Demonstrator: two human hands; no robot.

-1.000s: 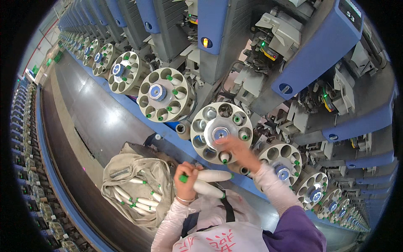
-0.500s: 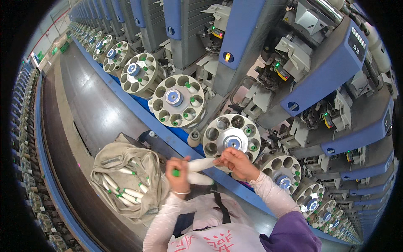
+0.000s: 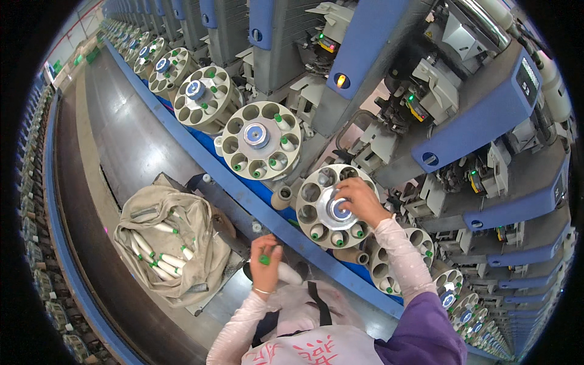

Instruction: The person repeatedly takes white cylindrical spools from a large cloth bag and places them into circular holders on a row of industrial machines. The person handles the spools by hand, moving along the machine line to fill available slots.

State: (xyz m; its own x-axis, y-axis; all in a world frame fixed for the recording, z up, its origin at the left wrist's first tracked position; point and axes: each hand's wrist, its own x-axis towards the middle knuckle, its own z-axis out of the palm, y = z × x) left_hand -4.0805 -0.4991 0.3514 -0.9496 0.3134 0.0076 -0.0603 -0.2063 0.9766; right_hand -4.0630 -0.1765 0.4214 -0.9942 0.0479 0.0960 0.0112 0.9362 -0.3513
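Bobbin (image 3: 286,272) — a white yarn tube with a green tip, clasped in the left hand (image 3: 265,267) close to the body. Left of that hand a cloth bag (image 3: 173,243) holds more of them. Up and to the right, the right hand (image 3: 360,202) lies fingers-down on the hub of a round holder (image 3: 331,210), gripping nothing I can make out. Best to turn an empty pocket near, then seat the tube straight. The palm hides the hub — pockets behind it go unseen.

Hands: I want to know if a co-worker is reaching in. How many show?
2, both the person's own: left hand gripping white bobbins, right hand on the hub of the round magazine. No others visible.
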